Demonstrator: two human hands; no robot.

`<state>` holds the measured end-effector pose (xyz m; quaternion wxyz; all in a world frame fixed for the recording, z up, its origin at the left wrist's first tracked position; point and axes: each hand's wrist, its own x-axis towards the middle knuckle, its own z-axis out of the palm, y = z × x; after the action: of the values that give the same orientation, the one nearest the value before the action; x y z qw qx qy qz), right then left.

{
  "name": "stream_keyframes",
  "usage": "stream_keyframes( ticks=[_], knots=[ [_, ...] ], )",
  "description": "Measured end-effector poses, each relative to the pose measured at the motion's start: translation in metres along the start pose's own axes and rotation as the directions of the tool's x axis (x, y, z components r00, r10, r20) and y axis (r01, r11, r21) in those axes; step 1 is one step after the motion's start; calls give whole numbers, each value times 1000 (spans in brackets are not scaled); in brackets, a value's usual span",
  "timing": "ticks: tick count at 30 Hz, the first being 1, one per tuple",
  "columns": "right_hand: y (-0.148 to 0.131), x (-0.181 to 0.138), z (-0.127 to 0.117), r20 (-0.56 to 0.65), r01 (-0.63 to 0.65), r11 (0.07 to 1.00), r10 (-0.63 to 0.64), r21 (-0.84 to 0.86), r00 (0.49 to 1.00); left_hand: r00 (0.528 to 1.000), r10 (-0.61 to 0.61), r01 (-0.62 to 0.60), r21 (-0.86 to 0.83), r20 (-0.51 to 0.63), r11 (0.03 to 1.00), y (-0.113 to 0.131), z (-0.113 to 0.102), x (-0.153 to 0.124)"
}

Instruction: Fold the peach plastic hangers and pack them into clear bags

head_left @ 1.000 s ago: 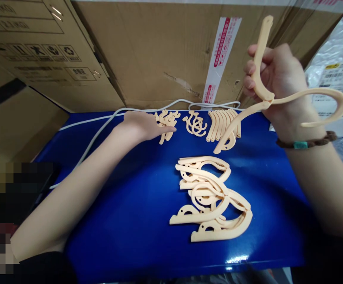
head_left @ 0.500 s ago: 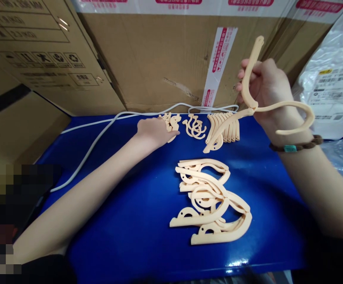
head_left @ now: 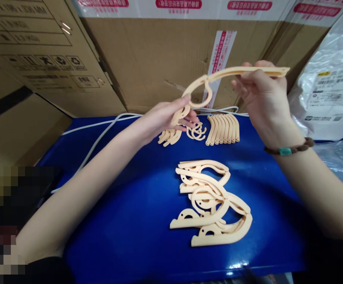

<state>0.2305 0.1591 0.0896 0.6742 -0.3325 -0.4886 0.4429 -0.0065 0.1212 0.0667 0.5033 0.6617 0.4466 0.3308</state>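
A beige plastic folding hanger (head_left: 227, 72) is held up level above the back of the table, its arms unfolded and its hook curling down. My left hand (head_left: 161, 118) is closed around the outer end of its left arm, near a half-round notched piece; whether that piece is fixed to the arm I cannot tell. My right hand (head_left: 266, 94) grips the right arm between thumb and fingers. Below my left hand lie small curved parts (head_left: 170, 137), partly hidden, beside several loose hooks (head_left: 199, 133). Several curved hanger arms (head_left: 223, 129) are lined up to their right.
Overlapping folded hangers (head_left: 223, 238) lie at the middle of the blue table (head_left: 124, 232). A white cable (head_left: 91, 148) runs along the back left. Cardboard boxes (head_left: 147, 59) wall off the back and left. A plastic-wrapped package (head_left: 322, 90) stands at the right.
My left hand has risen from the small parts to the hanger's left arm. My right hand has turned the hanger, so its hook now hangs down and its arms lie nearly level.
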Motion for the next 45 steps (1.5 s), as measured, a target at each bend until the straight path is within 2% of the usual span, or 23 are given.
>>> stream_keyframes(
  ticks=[3,6,8,10,12,14,16,18,20,22,24,26,32,35,37,42,45],
  knots=[
    [-1,-3,-2,37,101,988,-98,-118,995,993,54,-71,-166,-106,984,10,6,-5],
    [-5,-7,-1,201,180,954,-132,-239,971,993,33,-57,-221,-110,974,14,7,-9],
    [-7,-10,0,320,190,931,-85,-312,943,995,14,-36,-232,-97,972,12,6,-8],
    [-4,-12,2,379,146,924,-1,-353,925,996,-2,-20,-243,-92,970,10,5,-8],
    [3,-12,2,393,103,917,63,-386,917,999,-21,8,-262,-47,965,8,4,-7],
    [13,-12,2,373,75,901,100,-427,922,996,-56,73,-284,70,956,7,3,-7],
    [21,-13,2,361,85,867,114,-492,926,973,-109,165,-288,201,943,6,4,-8],
    [24,-16,3,403,183,786,91,-590,911,943,-167,249,-280,287,927,4,4,-8],
    [24,-22,4,474,335,653,43,-680,879,925,-195,290,-272,327,918,1,4,-7],
    [21,-27,6,538,453,516,17,-727,843,911,-177,292,-280,373,914,-2,3,-6],
    [20,-31,8,566,508,417,17,-753,824,892,-137,292,-318,431,902,-4,2,-5],
    [19,-34,10,566,526,336,28,-781,824,886,-119,309,-379,447,872,-5,3,-4],
    [19,-33,12,562,544,175,75,-820,823,925,-186,346,-532,332,773,-5,14,-2],
    [18,-30,9,543,530,134,101,-837,833,952,-173,287,-539,253,792,-5,14,-1],
    [18,-29,7,540,533,86,114,-842,834,959,-150,259,-525,241,811,-4,11,-1],
    [18,-30,6,544,560,-163,138,-812,828,967,-122,217,-472,225,854,-10,11,0],
    [17,-31,9,506,541,-229,194,-809,840,980,-112,176,-460,163,870,-14,15,2]
  ],
)
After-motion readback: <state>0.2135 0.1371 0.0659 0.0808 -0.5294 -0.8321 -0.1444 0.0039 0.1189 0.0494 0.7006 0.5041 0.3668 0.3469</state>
